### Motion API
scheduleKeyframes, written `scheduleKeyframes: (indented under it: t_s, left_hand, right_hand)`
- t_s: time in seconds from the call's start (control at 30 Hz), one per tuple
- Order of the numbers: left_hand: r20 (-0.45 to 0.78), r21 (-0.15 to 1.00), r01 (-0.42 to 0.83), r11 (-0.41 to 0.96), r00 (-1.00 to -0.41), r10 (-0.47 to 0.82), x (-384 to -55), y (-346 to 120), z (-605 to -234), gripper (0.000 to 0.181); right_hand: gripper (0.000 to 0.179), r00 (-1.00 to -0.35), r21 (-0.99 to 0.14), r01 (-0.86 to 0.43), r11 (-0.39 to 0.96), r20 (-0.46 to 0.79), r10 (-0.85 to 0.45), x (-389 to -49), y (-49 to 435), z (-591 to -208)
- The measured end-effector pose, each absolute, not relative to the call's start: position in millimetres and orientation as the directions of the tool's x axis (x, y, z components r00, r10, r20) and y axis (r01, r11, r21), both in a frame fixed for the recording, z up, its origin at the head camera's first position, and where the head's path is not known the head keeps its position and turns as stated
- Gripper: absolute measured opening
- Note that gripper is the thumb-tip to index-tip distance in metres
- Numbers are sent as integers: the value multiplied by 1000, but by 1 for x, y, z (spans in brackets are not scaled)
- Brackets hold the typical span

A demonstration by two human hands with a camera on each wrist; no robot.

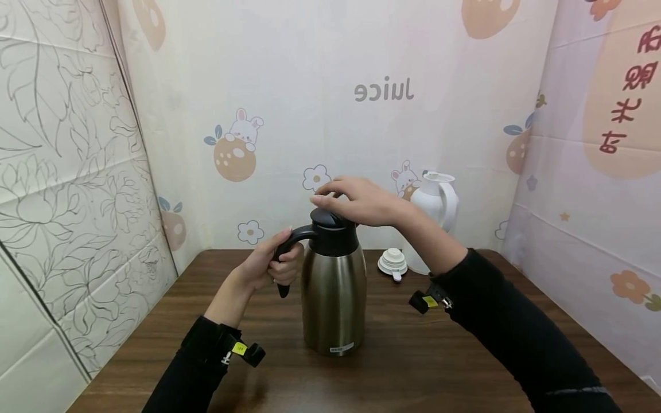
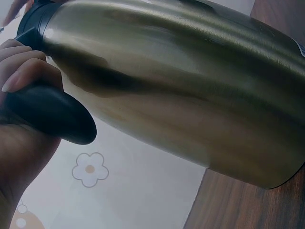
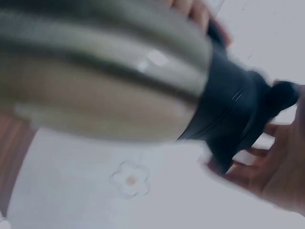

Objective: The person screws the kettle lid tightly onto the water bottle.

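A gold-brown metal thermos jug (image 1: pixel 333 304) with a black collar and handle stands upright on the table. My left hand (image 1: pixel 268 261) grips its black handle (image 1: pixel 296 235), fingers wrapped round; the left wrist view shows the handle's lower end (image 2: pixel 76 119) poking out below the fist. Over the jug's top, my right hand (image 1: pixel 361 201) holds the black lid (image 1: pixel 325 217) from above. In the blurred right wrist view, the right hand's fingers (image 3: pixel 257 167) curve round the lid near the spout (image 3: pixel 221 155). The hand partly hides the lid in the head view.
Behind my right forearm, a white jug (image 1: pixel 431 198) with a handle stands at the back right. A white stopper-like lid (image 1: pixel 393 263) lies on the wooden table (image 1: pixel 258 355) beside it. Printed cloth (image 1: pixel 289 126) hangs around the back and sides.
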State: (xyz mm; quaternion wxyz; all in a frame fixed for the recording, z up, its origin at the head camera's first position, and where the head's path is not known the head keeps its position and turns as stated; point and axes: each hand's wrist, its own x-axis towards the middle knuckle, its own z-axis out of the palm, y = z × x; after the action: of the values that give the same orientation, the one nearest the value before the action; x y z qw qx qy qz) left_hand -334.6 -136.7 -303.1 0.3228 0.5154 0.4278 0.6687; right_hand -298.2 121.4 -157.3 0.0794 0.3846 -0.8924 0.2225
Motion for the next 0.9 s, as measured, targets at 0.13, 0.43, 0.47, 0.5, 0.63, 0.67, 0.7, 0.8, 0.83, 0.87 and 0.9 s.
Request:
scheduleKeyframes:
  t_s: [0.13,0.43,0.47,0.5,0.63,0.67,0.7,0.8,0.83,0.87,0.9]
  left_hand:
    - [406,907,1,-420,-259,876,-335,-137,-304,53]
    - [405,908,3,-419,-265,875,-334,-137,-302,52]
    - [405,908,5,-418,-265,875,-333,-137,-302,52]
    - [404,909,7,-417,-265,876,-333,-137,-302,52]
    - [401,911,11,-413,-268,876,-333,-137,-302,52]
    - [400,911,10,-413,-269,876,-333,-137,-301,52]
    - [399,911,7,-412,-270,877,-333,-137,-301,52]
    - [396,912,4,-410,-275,876,-332,-137,-301,52]
    - [395,912,3,-410,-276,876,-332,-138,-301,52]
    - [393,913,1,-409,-276,877,-332,-138,-302,52]
    - [392,913,1,-408,-277,877,-332,-138,-302,52]
  right_hand:
    - [33,-513,-337,-853,398,409,-755,-316,130,-168]
    - [36,-372,-442,-887,137,506,-778,-331,131,-186]
    - [36,-354,-431,-894,120,517,-779,-332,129,-188]
    - [34,-335,-415,-903,107,528,-780,-332,128,-189]
    - [29,-266,-342,-937,69,572,-776,-333,124,-194]
    - [28,-253,-327,-943,63,583,-772,-333,124,-195]
    - [27,-245,-315,-947,60,592,-768,-334,123,-196]
    - [28,-226,-282,-958,59,609,-760,-333,122,-197]
    - [28,-220,-270,-961,61,611,-760,-333,121,-197]
    - [28,-218,-262,-963,66,612,-760,-333,121,-198]
    - [28,-218,-257,-964,69,612,-760,-333,120,-198]
